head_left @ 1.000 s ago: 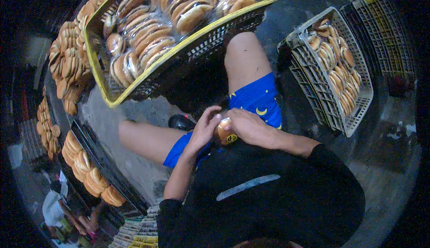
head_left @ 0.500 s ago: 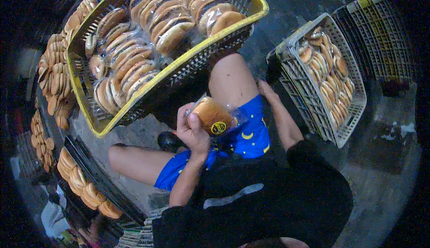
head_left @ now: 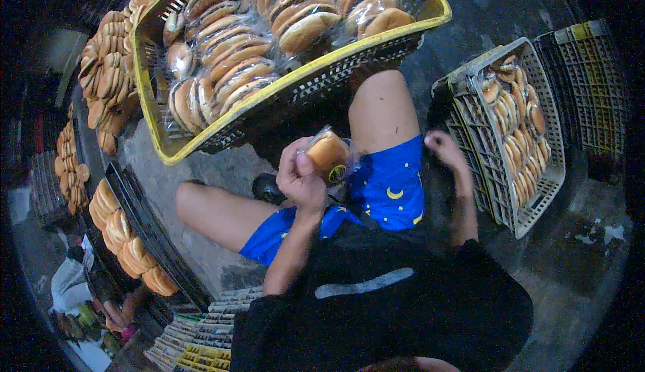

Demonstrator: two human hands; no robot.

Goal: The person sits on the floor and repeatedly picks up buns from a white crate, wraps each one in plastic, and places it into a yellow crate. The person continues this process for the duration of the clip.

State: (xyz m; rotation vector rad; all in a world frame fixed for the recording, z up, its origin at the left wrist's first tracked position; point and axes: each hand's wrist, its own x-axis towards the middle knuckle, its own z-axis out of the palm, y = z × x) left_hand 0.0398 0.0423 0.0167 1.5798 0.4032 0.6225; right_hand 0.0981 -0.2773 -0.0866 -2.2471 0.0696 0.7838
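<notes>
My left hand (head_left: 301, 172) is closed around a bread bun in a clear plastic bag (head_left: 329, 156), held above my lap. The bun has a brown top, and a round yellow-and-black mark shows on its bag. My right hand (head_left: 445, 149) is beside my right thigh, near the pale crate; its fingers look curled but are blurred, and nothing can be made out in them. In front of me stands a yellow-rimmed plastic crate (head_left: 302, 75) holding rows of bagged filled buns (head_left: 295, 9).
At the right, a pale crate (head_left: 552, 187) of buns tops a crate stack, with more stacked crates (head_left: 591, 90) behind. Unbagged buns (head_left: 127, 238) lie along dark trays (head_left: 158, 231) at the left. Another person (head_left: 74, 281) is at the lower left, near stacked crates (head_left: 201, 332).
My right hand has come away from beside my knee, back toward me. My left hand still holds the bagged bun, now tilted slightly differently. The whole view has shifted.
</notes>
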